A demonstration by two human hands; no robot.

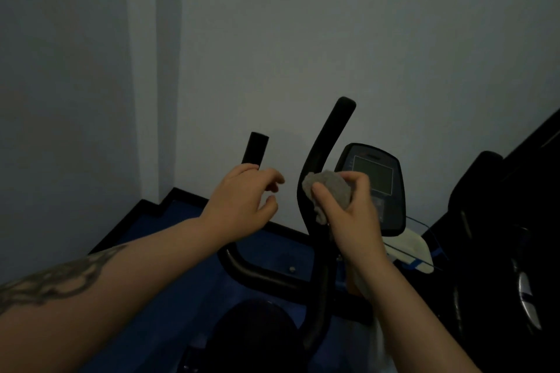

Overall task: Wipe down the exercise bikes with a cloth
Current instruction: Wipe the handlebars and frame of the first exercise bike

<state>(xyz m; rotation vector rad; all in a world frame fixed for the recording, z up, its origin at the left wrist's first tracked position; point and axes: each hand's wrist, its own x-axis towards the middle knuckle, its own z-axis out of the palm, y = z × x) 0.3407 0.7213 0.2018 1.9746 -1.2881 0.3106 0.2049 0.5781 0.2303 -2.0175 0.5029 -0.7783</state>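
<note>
While dim light is obscuring the bike's lower frame, the right hand (pixel 353 215) is pinching a bunched grey cloth (pixel 328 191) against the right handlebar (pixel 325 142), whose long axis is running toward 12 o'clock. At 9 o'clock, the left hand (pixel 242 206) is hovering loosely curled, hiding the left handlebar's (pixel 256 148) middle.

R hand (pixel 353 215) gripping grey cloth (pixel 328 191) on bike handlebar (pixel 325 142), L hand (pixel 245 200) loose, console (pixel 375 188) behind
</note>
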